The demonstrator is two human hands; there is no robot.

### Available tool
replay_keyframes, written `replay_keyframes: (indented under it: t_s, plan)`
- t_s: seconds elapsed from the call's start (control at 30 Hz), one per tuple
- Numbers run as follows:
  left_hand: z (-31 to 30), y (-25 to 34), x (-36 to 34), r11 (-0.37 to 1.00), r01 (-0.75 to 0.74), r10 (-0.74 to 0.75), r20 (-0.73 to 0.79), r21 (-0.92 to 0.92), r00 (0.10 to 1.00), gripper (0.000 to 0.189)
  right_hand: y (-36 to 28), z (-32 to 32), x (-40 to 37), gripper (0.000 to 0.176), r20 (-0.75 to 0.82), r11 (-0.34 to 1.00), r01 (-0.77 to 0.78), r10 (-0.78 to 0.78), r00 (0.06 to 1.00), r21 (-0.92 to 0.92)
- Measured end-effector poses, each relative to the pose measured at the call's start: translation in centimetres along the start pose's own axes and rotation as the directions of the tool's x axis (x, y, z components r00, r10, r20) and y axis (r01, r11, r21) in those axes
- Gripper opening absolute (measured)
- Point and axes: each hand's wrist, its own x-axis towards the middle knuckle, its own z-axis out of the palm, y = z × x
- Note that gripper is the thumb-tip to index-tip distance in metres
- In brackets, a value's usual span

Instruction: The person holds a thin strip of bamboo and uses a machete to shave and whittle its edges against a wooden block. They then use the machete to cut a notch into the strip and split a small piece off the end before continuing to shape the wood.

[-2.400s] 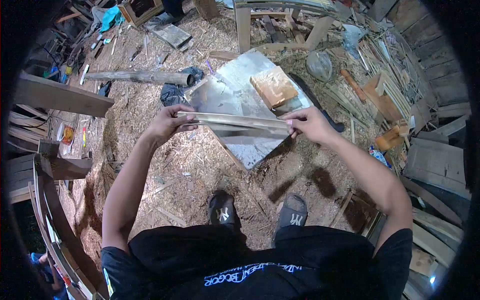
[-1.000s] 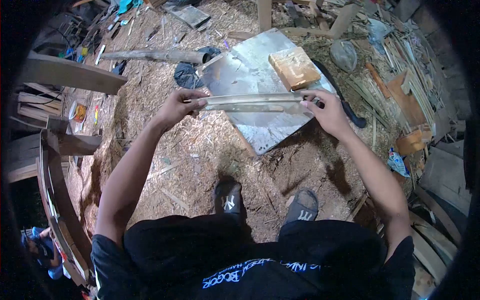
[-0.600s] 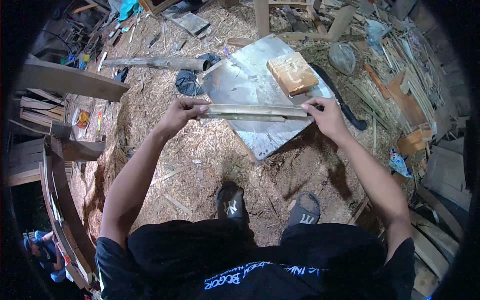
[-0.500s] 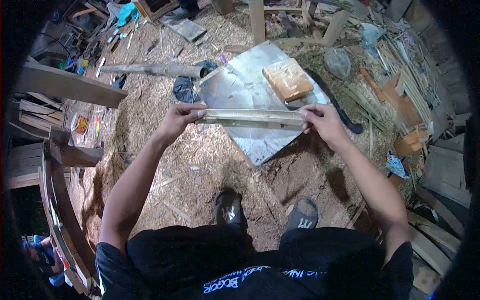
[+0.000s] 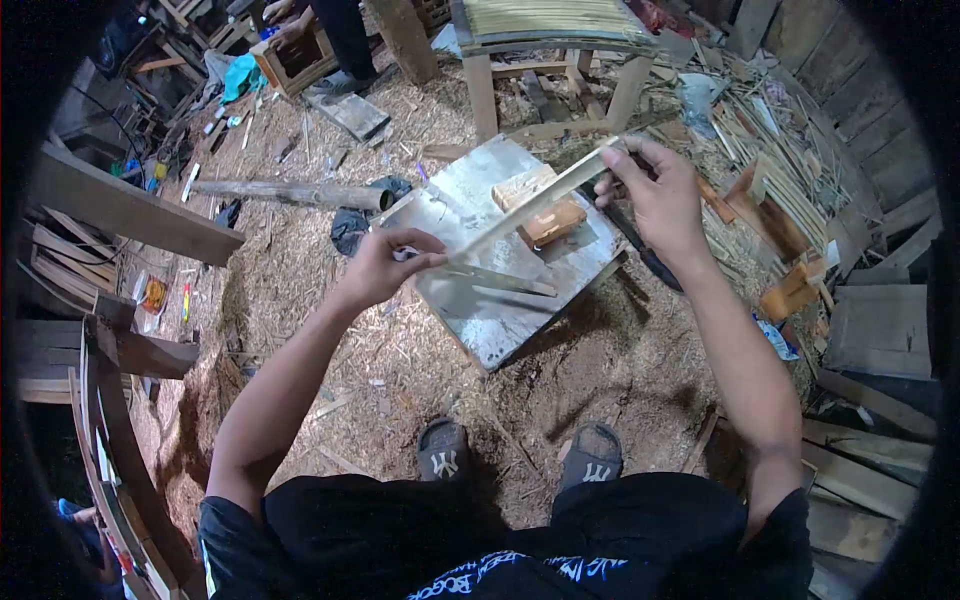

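Observation:
Two thin, pale wooden strips meet at my left hand, pinched between thumb and fingers. The longer wooden strip slants up to the right, and its far end sits between the thumb and fingers of my right hand. Below it, the second wooden strip points right and slightly down, its other end free. Both strips are above a grey metal-topped board on the ground. A thick wooden block lies on that board, partly behind the longer strip.
Wood shavings cover the ground. A round pole lies left of the board. A slatted wooden stool stands ahead, near another person's leg. Scrap wood is stacked at right, and a plank juts in from the left.
The strips, held level together between both hands, have split apart into a V. My right hand rose with one strip's end. The view tilted up, showing the stool and another person's leg.

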Motion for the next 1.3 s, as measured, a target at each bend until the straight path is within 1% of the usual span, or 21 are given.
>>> replay_keyframes:
  t_s: [0.07,0.1,0.13,0.23,0.33,0.4,0.43,0.53,0.6,0.73,0.8,0.87,0.9,0.97,1.0,1.07,1.1,1.13,1.2,1.27,1.3]
  plan:
    - [1.2,1.4,0.7,0.982,-0.122,0.117,0.037,0.142,0.992,0.025,-1.2,0.8,0.3,0.021,-0.002,0.999,0.043,-0.043,0.999,-0.014]
    - [1.8,1.5,1.1,0.982,-0.162,0.157,0.054,0.102,0.986,0.028,-1.5,1.0,0.6,0.022,0.018,0.997,0.065,-0.064,0.998,-0.038]
    - [2.1,2.6,1.4,0.956,-0.209,0.194,0.09,0.206,0.977,0.031,-1.9,1.3,0.7,0.023,0.038,0.994,0.086,-0.084,0.996,-0.061]
    - [3.6,3.4,2.6,0.95,-0.227,0.212,0.09,0.214,0.973,0.035,-3.6,2.1,1.0,0.028,0.036,0.986,0.13,-0.127,0.991,-0.1]
    - [4.2,3.9,3.2,0.963,-0.187,0.166,0.12,0.194,0.979,0.028,-4.0,2.7,1.2,0.03,0.068,0.98,0.152,-0.144,0.987,-0.129]
    - [4.9,3.3,3.7,0.958,-0.22,0.209,0.08,0.183,0.975,0.025,-4.0,2.6,1.4,0.031,0.09,0.982,0.147,-0.136,0.987,-0.118]
    - [5.1,2.9,3.8,0.946,-0.281,0.279,0.037,0.161,0.96,0.02,-3.9,2.4,1.4,0.03,0.086,0.986,0.138,-0.13,0.988,-0.095]
    - [5.4,2.5,3.6,0.964,-0.246,0.247,0.003,0.106,0.969,0.016,-3.1,1.4,1.3,0.027,0.046,0.994,0.108,-0.106,0.993,-0.034]
    - [5.2,2.8,3.5,0.966,-0.215,0.218,-0.008,0.141,0.976,0.016,-1.6,-0.1,1.3,0.025,0.017,0.996,0.086,-0.086,0.996,0.009]
    - [4.9,3.3,3.5,0.978,-0.113,0.12,-0.027,0.174,0.992,0.018,5.5,-5.3,0.8,0.019,-0.084,0.96,-0.092,0.072,0.994,-0.263]
    - [5.3,3.0,3.4,0.981,-0.115,0.124,-0.046,0.157,0.991,0.017,11.0,-8.7,-0.1,0.02,-0.211,0.859,-0.291,0.219,0.953,-0.422]
    - [5.6,2.4,3.4,0.982,-0.12,0.13,-0.059,0.145,0.99,0.017,18.0,-12.6,-2.4,0.025,-0.223,0.693,-0.225,0.095,0.97,-0.684]
    - [5.9,1.9,3.3,0.988,-0.12,0.129,-0.09,0.099,0.988,0.017,19.7,-13.4,-3.9,0.025,-0.231,0.693,-0.232,0.097,0.968,-0.683]
    - [6.3,1.6,3.1,0.991,-0.125,0.129,-0.108,0.044,0.986,0.018,21.6,-14.7,-6.8,0.029,-0.202,0.481,-0.284,0.216,0.955,-0.829]
    - [6.4,1.5,2.9,0.988,-0.154,0.157,-0.133,0.032,0.979,0.016,21.8,-14.8,-7.6,0.029,-0.211,0.473,-0.294,0.22,0.952,-0.831]
    - [6.3,1.3,2.8,0.982,-0.188,0.188,-0.148,0.01,0.971,0.015,22.5,-14.9,-8.7,0.029,-0.236,0.381,-0.387,0.386,0.892,-0.839]
    - [6.2,1.0,2.9,0.981,-0.191,0.195,-0.161,0.043,0.967,0.014,24.0,-15.7,-9.2,0.036,-0.211,0.316,-0.327,0.349,0.913,-0.891]
    - [6.5,0.9,2.9,0.978,-0.193,0.203,-0.172,0.074,0.964,0.013,25.3,-16.4,-9.7,0.036,-0.229,0.301,-0.344,0.358,0.905,-0.889]
    - [6.6,2.4,2.5,0.985,-0.138,0.151,-0.135,0.102,0.979,0.013,26.0,-16.3,-9.8,0.048,-0.251,0.209,-0.317,0.288,0.924,-0.925]
    - [6.3,2.3,2.0,0.994,-0.067,0.08,-0.151,0.088,0.985,0.012,25.1,-15.6,-9.6,0.053,-0.278,0.184,-0.352,0.334,0.9,-0.918]
    - [6.2,2.5,1.8,0.994,-0.079,0.089,-0.155,0.073,0.984,0.011,25.2,-15.5,-9.4,0.053,-0.311,0.138,-0.395,0.409,0.858,-0.908]
